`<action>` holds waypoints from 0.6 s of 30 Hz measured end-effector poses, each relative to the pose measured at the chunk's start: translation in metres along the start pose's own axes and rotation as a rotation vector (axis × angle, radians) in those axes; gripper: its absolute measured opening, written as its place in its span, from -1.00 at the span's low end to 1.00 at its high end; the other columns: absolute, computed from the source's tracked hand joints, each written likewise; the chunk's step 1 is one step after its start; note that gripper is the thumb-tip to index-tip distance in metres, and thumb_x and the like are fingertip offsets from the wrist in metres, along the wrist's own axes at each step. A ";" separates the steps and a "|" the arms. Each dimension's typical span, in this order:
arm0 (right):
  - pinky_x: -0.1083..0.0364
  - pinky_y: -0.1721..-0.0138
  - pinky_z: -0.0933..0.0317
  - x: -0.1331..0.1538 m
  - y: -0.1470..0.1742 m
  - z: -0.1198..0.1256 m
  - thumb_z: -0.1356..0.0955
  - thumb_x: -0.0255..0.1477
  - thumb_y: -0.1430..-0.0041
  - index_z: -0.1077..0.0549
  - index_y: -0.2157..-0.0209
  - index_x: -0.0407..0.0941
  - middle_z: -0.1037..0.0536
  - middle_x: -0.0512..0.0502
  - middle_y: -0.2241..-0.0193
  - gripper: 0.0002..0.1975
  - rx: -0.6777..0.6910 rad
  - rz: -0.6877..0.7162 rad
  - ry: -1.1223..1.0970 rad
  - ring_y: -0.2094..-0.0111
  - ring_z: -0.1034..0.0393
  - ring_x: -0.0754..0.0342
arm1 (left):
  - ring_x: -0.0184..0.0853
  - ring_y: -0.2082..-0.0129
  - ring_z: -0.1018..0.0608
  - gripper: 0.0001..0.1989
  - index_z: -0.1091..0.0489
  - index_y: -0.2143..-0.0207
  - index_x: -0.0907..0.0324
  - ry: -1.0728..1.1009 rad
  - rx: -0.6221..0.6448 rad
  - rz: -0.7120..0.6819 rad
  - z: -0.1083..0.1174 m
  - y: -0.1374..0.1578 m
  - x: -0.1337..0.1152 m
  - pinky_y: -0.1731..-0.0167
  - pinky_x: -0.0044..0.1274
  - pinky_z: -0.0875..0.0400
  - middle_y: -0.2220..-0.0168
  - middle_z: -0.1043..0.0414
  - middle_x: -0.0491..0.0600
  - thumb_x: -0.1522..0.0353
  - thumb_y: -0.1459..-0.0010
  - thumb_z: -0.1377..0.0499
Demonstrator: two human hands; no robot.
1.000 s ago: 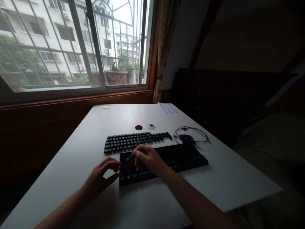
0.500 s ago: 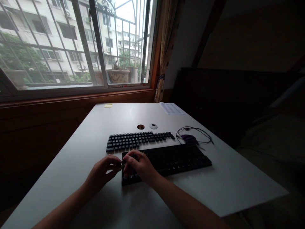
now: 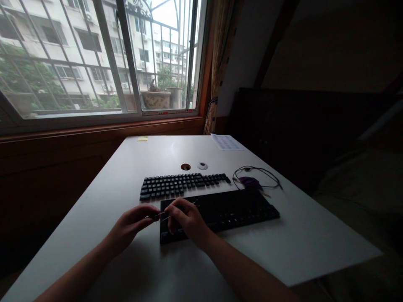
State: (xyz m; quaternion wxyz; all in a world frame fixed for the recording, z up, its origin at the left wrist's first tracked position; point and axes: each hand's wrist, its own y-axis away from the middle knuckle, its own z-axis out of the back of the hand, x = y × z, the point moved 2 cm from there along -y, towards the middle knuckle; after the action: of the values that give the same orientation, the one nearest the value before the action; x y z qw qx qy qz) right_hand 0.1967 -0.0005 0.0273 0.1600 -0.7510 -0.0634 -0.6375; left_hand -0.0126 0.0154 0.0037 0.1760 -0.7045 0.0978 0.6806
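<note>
Spanning both hands (image 3: pixel 163 220) (thin): wire puller (image 3: pixel 171 213)

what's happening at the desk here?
A person sits at a white table, both hands at the left end of the near black keyboard. The right hand holds a thin wire tool; the left hand pinches at its tip. A second set of keys lies behind, with a cable to its right.
</note>
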 end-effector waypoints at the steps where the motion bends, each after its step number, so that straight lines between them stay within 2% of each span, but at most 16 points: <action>1: 0.20 0.60 -0.11 0.001 0.000 0.003 -0.32 -0.14 -0.25 -0.43 0.35 -0.14 -0.37 0.11 0.67 -0.67 -0.030 0.012 0.037 0.68 -0.23 0.21 | -0.19 0.11 -0.57 -0.78 -0.51 0.16 0.22 0.011 -0.005 -0.008 0.001 0.000 -0.001 0.05 -0.40 -0.50 0.15 -0.54 0.09 0.34 -0.14 -0.32; 4: 0.19 0.58 -0.03 0.007 0.001 0.014 -0.26 -0.18 -0.32 -0.39 0.46 -0.13 -0.21 0.14 0.67 -0.63 -0.176 0.112 0.231 0.64 -0.11 0.22 | -0.20 0.14 -0.56 -0.78 -0.50 0.17 0.23 0.074 -0.015 -0.005 0.002 -0.001 0.000 0.08 -0.41 -0.48 0.18 -0.54 0.09 0.33 -0.14 -0.33; 6: 0.15 0.45 -0.11 0.013 0.001 0.021 -0.24 -0.23 -0.35 -0.34 0.53 -0.12 -0.24 0.08 0.58 -0.61 -0.253 0.250 0.403 0.51 -0.19 0.17 | -0.22 0.18 -0.56 -0.75 -0.47 0.13 0.22 0.131 0.001 -0.001 0.003 -0.001 0.003 0.11 -0.39 -0.48 0.20 -0.54 0.09 0.35 -0.13 -0.33; 8: 0.10 0.28 -0.17 0.019 0.002 0.024 -0.22 -0.29 -0.37 -0.32 0.54 -0.12 -0.30 0.00 0.46 -0.61 -0.269 0.377 0.538 0.35 -0.25 0.12 | -0.23 0.21 -0.57 -0.71 -0.42 0.09 0.18 0.180 0.039 -0.009 0.003 -0.001 0.006 0.14 -0.40 -0.47 0.20 -0.54 0.07 0.36 -0.13 -0.33; 11: 0.07 0.19 -0.21 0.021 0.002 0.022 -0.21 -0.36 -0.38 -0.37 0.44 -0.12 -0.31 -0.05 0.34 -0.70 -0.216 0.464 0.613 0.26 -0.27 0.09 | -0.26 0.21 -0.56 -0.72 -0.37 0.11 0.14 0.219 0.100 -0.023 0.002 0.000 0.009 0.16 -0.42 -0.46 0.20 -0.54 0.03 0.38 -0.15 -0.33; 15: 0.09 0.21 -0.25 0.014 0.003 0.013 -0.22 -0.44 -0.39 -0.45 0.21 -0.10 -0.33 -0.05 0.30 -0.81 -0.075 0.492 0.661 0.27 -0.29 0.11 | -0.28 0.20 -0.56 -0.73 -0.34 0.10 0.13 0.227 0.134 -0.020 0.001 0.001 0.010 0.14 -0.42 -0.45 0.17 -0.54 0.02 0.40 -0.16 -0.31; 18: 0.11 0.23 -0.27 0.006 0.003 0.006 -0.27 -0.43 -0.36 -0.49 0.12 -0.07 -0.33 -0.05 0.30 -0.83 -0.011 0.521 0.714 0.27 -0.29 0.11 | -0.26 0.20 -0.57 -0.74 -0.34 0.12 0.14 0.211 0.144 -0.025 0.001 0.001 0.010 0.15 -0.42 -0.45 0.17 -0.54 0.03 0.40 -0.16 -0.31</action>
State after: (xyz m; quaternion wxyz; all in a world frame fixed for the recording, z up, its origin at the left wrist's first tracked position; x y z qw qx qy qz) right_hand 0.2049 -0.0022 0.0321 0.3235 -0.4755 0.1906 -0.7956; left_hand -0.0130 0.0155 -0.0062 0.2234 -0.7589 0.1555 0.5915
